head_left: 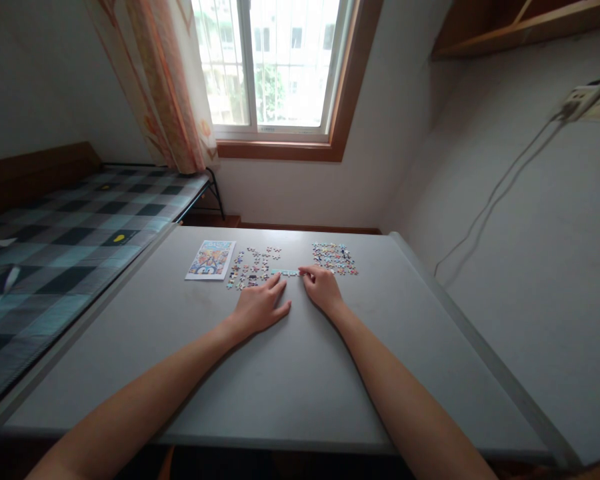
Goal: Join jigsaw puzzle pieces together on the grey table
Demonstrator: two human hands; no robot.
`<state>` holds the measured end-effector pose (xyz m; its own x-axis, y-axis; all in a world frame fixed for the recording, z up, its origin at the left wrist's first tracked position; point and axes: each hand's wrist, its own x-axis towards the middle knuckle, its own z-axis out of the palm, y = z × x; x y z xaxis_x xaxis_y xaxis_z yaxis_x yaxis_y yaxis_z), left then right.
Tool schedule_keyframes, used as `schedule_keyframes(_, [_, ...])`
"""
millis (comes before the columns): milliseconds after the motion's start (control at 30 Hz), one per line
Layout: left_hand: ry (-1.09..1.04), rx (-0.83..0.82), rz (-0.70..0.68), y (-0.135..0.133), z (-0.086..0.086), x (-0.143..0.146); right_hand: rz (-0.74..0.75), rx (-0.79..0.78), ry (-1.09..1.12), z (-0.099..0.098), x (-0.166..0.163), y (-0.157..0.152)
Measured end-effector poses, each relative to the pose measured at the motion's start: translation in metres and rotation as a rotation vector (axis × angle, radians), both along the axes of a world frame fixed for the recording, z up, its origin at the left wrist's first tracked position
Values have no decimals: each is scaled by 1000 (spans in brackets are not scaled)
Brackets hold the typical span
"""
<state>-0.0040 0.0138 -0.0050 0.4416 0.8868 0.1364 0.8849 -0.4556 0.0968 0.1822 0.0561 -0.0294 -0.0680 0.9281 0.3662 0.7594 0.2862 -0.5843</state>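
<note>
A short joined strip of light blue jigsaw puzzle pieces lies on the table between my hands. My left hand rests with its fingers spread, the fingertips at the strip's left end. At the right end, my right hand has its thumb and index finger pinched on a small puzzle piece, mostly hidden by the fingers. Loose puzzle pieces are scattered beyond my left hand. A denser patch of puzzle pieces lies beyond my right hand. The printed picture card lies flat at the far left.
The grey-white table reaches toward the window. A bed with a checked cover stands along the left. On the right wall, cables hang from a power strip, with a wooden shelf above.
</note>
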Motion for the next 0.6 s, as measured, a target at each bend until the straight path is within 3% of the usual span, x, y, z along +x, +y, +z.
schedule_keyframes(333, [2,-13,18,0,1,0,-24,44,63,0,1,-1])
schedule_keyframes(600, [17,21,-4,1,-1,-1,-44,-15,42,2,0,-1])
